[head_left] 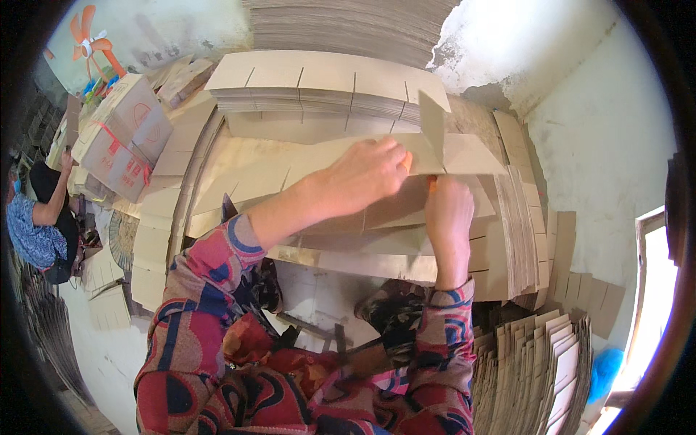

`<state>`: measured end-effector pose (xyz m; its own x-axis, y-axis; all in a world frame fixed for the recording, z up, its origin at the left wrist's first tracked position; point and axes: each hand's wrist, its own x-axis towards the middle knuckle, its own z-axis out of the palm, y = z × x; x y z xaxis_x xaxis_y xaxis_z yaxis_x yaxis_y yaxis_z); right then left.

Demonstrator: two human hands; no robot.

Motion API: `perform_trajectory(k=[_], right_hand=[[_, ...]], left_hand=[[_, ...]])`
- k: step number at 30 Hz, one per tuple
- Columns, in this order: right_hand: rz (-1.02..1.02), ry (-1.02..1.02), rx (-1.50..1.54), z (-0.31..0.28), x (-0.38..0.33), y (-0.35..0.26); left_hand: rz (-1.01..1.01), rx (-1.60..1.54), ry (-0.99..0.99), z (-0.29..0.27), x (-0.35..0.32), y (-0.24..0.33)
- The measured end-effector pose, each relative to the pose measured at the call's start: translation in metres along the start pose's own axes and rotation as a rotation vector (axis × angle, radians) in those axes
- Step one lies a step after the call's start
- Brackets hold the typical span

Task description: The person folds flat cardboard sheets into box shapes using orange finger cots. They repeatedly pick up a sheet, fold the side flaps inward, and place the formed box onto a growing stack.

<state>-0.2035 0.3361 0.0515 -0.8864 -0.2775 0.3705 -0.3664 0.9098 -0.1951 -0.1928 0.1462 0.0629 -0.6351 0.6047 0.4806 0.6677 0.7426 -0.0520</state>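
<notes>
My left hand is closed on a long, flat cardboard strip, raised over the low worktable. A narrower cardboard piece stands crosswise at the strip's right part, upright against it. Just below where the two meet, my right hand is closed with its fingertips at the cardboard; its exact grip is partly hidden. Orange coverings show on fingertips of both hands. Under my hands lie more slotted cardboard sheets.
A stack of slotted cardboard strips lies along the table's far side. Upright cardboard bundles line the right, with more at lower right. Left are a printed carton, an orange fan and another person.
</notes>
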Motion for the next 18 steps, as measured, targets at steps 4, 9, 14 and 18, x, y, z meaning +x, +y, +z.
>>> perform_trajectory(k=[4,9,14,18], right_hand=[[-0.118,-0.168,-0.073,0.000,0.030,-0.011],[-0.221,-0.300,-0.051,0.068,0.052,0.019],[-0.051,-0.354,0.146,0.124,0.040,0.045],[0.046,-0.196,0.245,0.088,0.027,0.057]], left_hand=[[-0.259,-0.094,-0.132,-0.006,-0.014,-0.010],[-0.452,-0.150,-0.193,0.010,-0.036,-0.012],[-0.548,-0.076,-0.320,0.057,-0.069,-0.017],[-0.566,-0.059,-0.336,0.092,-0.098,-0.028]])
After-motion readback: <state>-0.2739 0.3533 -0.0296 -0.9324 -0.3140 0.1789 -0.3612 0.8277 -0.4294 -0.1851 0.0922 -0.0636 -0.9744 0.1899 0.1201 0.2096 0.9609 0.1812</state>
